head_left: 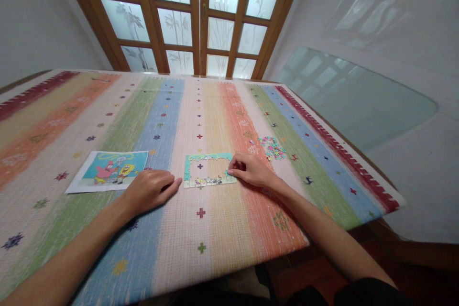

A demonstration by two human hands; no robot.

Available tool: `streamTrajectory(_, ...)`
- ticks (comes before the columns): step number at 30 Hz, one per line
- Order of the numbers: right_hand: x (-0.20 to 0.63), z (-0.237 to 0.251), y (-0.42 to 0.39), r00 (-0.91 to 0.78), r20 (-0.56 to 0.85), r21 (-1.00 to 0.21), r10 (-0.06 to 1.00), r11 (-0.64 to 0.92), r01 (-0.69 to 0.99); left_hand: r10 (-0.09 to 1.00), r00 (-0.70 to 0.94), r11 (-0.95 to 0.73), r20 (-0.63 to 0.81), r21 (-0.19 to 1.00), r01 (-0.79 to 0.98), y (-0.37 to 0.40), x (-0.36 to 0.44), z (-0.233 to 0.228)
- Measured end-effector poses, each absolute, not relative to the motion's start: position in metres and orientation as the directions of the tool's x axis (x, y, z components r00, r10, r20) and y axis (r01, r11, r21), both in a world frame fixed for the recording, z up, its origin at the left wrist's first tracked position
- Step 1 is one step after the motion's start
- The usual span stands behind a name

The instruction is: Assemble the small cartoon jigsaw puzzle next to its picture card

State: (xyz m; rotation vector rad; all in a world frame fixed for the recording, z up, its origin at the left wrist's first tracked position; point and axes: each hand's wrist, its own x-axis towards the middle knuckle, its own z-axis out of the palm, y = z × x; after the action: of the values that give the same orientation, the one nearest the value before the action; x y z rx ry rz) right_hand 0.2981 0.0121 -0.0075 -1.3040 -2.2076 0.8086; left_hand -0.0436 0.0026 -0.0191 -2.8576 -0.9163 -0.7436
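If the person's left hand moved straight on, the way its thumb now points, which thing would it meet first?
The left hand would probably meet the left side of the puzzle border first, though height is hard to judge from this view.

this looks like a room in a home: a stripy, flowery tablecloth (186,239) is spread out wide, big wooden doors (204,33) have leafy, cloudy glass (174,27) in them, and the walls (32,14) are plain white.
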Motion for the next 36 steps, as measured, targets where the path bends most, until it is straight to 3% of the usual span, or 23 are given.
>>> streamTrajectory(13, 0.309, 0.0, 0.015, -0.487, 0.175, -0.615, 0.855, 0.482, 0.624, 0.539, 0.706, -0.821, 0.459, 0.1, 0.562, 0.003, -0.045, -0.021)
streamTrajectory(17, 0.342, 0.015, 0.028, -0.303, 0.268, -0.579, 0.915, 0.404, 0.708, 0.543, 0.708, -0.816, 0.452, 0.086, 0.571, 0.002, -0.045, -0.019)
streamTrajectory(20, 0.38, 0.026, 0.035, -0.108, 0.294, -0.492, 0.95, 0.247, 0.835, 0.546, 0.707, -0.816, 0.45, 0.095, 0.57, 0.002, -0.043, -0.017)
streamTrajectory(23, 0.419, 0.03, 0.037, 0.083, 0.228, -0.382, 0.97, 0.011, 0.924, 0.538, 0.708, -0.82, 0.458, 0.09, 0.565, 0.001, -0.042, -0.015)
streamTrajectory(26, 0.447, 0.027, 0.036, 0.146, 0.096, -0.295, 0.985, -0.112, 0.949, 0.527, 0.708, -0.825, 0.469, 0.083, 0.559, 0.001, -0.042, -0.016)
streamTrajectory(30, 0.46, 0.023, 0.035, 0.118, -0.058, -0.294, 0.991, -0.13, 0.947, 0.533, 0.707, -0.821, 0.465, 0.083, 0.564, 0.001, -0.042, -0.017)
streamTrajectory(36, 0.464, 0.023, 0.037, 0.121, -0.11, -0.289, 0.987, -0.148, 0.946, 0.531, 0.717, -0.821, 0.451, 0.067, 0.567, 0.003, -0.043, -0.018)
